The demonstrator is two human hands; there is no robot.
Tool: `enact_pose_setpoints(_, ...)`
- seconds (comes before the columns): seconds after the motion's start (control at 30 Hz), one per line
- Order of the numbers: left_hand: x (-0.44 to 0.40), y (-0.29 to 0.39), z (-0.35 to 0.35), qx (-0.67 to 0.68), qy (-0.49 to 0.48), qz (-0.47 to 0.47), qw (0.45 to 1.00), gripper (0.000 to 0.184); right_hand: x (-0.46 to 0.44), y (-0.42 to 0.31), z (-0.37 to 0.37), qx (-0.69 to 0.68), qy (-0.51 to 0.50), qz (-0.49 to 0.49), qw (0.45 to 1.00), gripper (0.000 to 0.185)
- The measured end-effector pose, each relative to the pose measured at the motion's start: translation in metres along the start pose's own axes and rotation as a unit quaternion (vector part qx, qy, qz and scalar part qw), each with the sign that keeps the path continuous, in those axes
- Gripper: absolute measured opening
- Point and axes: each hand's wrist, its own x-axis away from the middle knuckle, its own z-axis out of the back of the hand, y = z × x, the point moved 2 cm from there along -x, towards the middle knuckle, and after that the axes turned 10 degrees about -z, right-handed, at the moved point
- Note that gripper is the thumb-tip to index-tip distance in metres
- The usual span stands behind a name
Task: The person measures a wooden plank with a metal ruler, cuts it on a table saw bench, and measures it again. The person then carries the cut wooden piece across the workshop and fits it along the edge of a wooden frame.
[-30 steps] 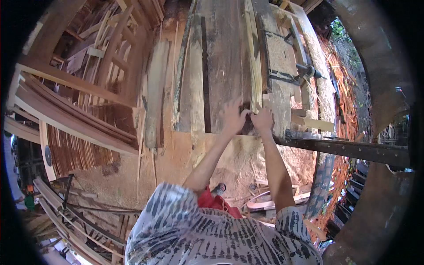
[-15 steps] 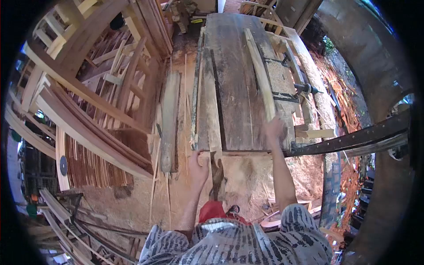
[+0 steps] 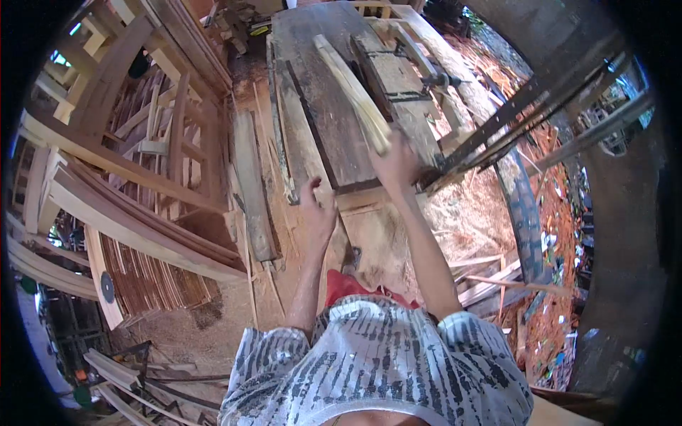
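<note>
My right hand is closed around the near end of a long, pale wooden strip. The strip lies lengthwise over the dark wooden bench top, its far end pointing away from me. At the bench's near edge is my left hand, raised with thumb and fingers apart and nothing between them. Just beyond it, a flat light board lies along the left part of the bench, beside a dark slot.
On the left stand wooden frames and a stack of curved timbers. A loose plank rests on the sawdust-covered floor. A dark beam slants in from the right, near offcuts on the ground.
My right hand has brought the strip leftward across the bench, and the strip is now more slanted. My left hand's fingers have spread more. The whole view has shifted and turned.
</note>
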Motion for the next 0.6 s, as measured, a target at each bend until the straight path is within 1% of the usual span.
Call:
enact_pose_setpoints(0.07,0.006,0.022,-0.019,0.015,-0.043,-0.061,0.997,0.056,0.07,0.061,0.05,0.021,-0.017,-0.084,0.996,0.051)
enact_pose_setpoints(0.1,0.01,0.026,-0.032,0.017,-0.048,-0.058,0.997,0.056,0.102,0.086,0.083,0.002,-0.042,-0.131,0.991,0.053)
enact_pose_setpoints(0.13,0.014,0.032,-0.047,-0.016,-0.07,-0.127,0.989,0.059,0.132,0.107,0.117,-0.015,-0.066,-0.176,0.982,0.055)
enact_pose_setpoints(0.17,0.022,0.04,-0.064,-0.048,-0.092,-0.196,0.975,0.061,0.161,0.119,0.158,0.005,-0.07,-0.18,0.981,0.058)
enact_pose_setpoints(0.2,0.03,0.055,-0.076,-0.044,-0.097,-0.191,0.976,0.061,0.186,0.127,0.203,0.026,-0.075,-0.185,0.98,0.061)
enact_pose_setpoints(0.27,0.044,0.098,-0.097,-0.141,-0.192,-0.257,0.937,0.073,0.234,0.156,0.295,-0.026,-0.043,-0.202,0.978,0.063)
enact_pose_setpoints(0.3,0.053,0.107,-0.109,-0.138,-0.193,-0.256,0.937,0.073,0.237,0.138,0.353,-0.004,-0.044,-0.201,0.979,0.063)
enact_pose_setpoints(0.37,0.072,0.133,-0.134,-0.111,-0.205,-0.422,0.876,0.066,0.255,0.16,0.452,-0.034,0.027,-0.145,0.988,0.055)
enact_pose_setpoints(0.4,0.08,0.149,-0.146,-0.107,-0.208,-0.423,0.876,0.066,0.264,0.171,0.501,-0.045,0.061,-0.115,0.99,0.052)
enact_pose_setpoints(0.43,0.086,0.175,-0.157,-0.043,-0.209,-0.459,0.862,0.061,0.252,0.161,0.536,-0.105,0.16,-0.127,0.973,0.053)
enact_pose_setpoints(0.47,0.09,0.205,-0.165,0.02,-0.208,-0.494,0.844,0.057,0.242,0.151,0.571,-0.167,0.262,-0.126,0.942,0.054)
enact_pose_setpoints(0.5,0.095,0.244,-0.168,0.058,-0.218,-0.495,0.839,0.052,0.233,0.141,0.605,-0.219,0.358,-0.111,0.901,0.055)
enact_pose_setpoints(0.53,0.098,0.289,-0.171,0.096,-0.225,-0.495,0.834,0.048,0.22,0.134,0.623,-0.233,0.452,-0.119,0.853,0.053)
enact_pose_setpoints(0.57,0.099,0.328,-0.181,0.134,-0.227,-0.478,0.838,0.041,0.208,0.145,0.627,-0.174,0.487,-0.111,0.849,0.047)
enact_pose_setpoints(0.6,0.093,0.367,-0.191,0.124,-0.286,-0.456,0.834,0.042,0.194,0.167,0.619,-0.027,0.447,-0.091,0.889,0.043)
